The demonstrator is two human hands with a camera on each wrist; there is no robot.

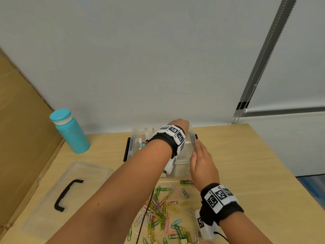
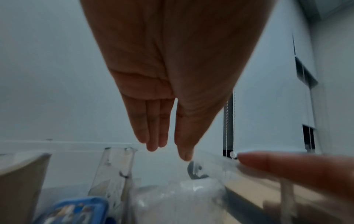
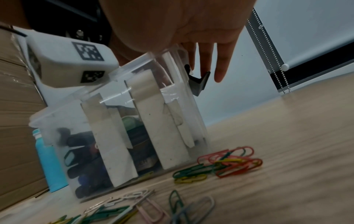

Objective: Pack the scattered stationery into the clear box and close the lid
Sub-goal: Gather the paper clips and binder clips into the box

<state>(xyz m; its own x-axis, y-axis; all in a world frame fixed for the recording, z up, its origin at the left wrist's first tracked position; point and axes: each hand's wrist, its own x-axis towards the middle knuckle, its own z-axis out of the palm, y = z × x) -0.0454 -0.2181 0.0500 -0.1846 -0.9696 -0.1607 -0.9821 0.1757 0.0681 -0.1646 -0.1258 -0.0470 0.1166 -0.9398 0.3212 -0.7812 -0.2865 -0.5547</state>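
The clear box stands open at the middle of the table, with pens and white dividers inside. My left hand reaches over the box to its far side; in the left wrist view its fingers point straight down and hold nothing. My right hand lies flat against the box's right wall, its fingers straight beside the black latch. Coloured paper clips lie scattered in front of the box. The clear lid with a black handle lies at the left.
A turquoise bottle stands left of the box. A cardboard panel runs along the table's left side. A pale wall is right behind the box. A blue-topped item lies inside the box.
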